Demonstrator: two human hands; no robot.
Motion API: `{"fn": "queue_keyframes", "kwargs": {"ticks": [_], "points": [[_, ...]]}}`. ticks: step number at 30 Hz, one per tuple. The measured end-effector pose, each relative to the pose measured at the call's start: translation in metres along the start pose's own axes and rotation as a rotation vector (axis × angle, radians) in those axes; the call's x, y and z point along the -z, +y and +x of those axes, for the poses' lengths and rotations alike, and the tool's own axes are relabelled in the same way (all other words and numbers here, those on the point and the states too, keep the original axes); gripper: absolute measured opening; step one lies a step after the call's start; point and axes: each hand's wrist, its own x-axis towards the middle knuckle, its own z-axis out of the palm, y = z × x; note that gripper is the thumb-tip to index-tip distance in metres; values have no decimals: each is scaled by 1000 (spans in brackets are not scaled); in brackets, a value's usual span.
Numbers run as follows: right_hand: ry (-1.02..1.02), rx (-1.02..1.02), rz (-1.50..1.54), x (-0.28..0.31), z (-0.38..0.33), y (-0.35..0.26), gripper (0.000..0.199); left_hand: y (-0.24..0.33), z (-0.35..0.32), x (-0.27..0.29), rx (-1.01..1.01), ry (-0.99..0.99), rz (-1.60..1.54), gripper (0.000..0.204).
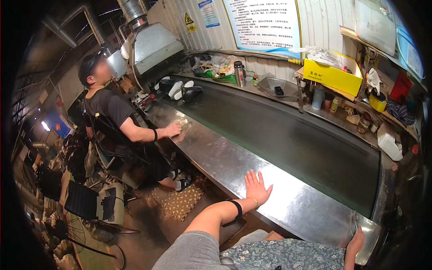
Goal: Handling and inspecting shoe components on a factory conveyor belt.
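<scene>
My left hand (257, 188) lies palm down on the shiny metal ledge (216, 150), fingers spread and nothing in them. A dark band circles that forearm, and a thin bracelet is at the wrist. At the lower right, my right hand (354, 244) is at the ledge's near edge, its fingers only partly visible. By its fingertips is a greyish crumpled-looking patch (354, 221); I cannot tell whether it is cloth or a reflection. Beyond the ledge runs a wide dark conveyor belt (270, 135). Dark shoes (192, 92) and pale-soled pieces (176, 90) sit at its far left end.
A co-worker (110, 103) stands at the left, one hand on the ledge. Behind the belt are a steel flask (239, 74), a yellow box (333, 74) and a shelf with bottles and jars. A metal hood (157, 49) covers the far end. A chair (110, 202) stands lower left.
</scene>
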Motion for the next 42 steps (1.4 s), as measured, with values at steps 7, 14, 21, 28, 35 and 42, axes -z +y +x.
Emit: {"fn": "queue_keyframes", "kwargs": {"ticks": [7,14,21,28,35,42], "points": [[64,61,-236,-9,-11,16,42,-1,2,-3,1,9,-14,88],[-62,58,-116,-7,-9,18,45,0,0,-4,12,49,-20,87],[-45,-185,-6,2,-2,3,34,0,-1,-1,7,31,4,87],[30,130,1,4,-4,4,34,-7,3,-11,-118,68,-3,84],[32,183,-26,1,-7,13,36,-1,4,-11,-122,74,-26,82],[38,188,-16,5,-8,7,34,-2,0,-6,-446,191,-107,50]]}}
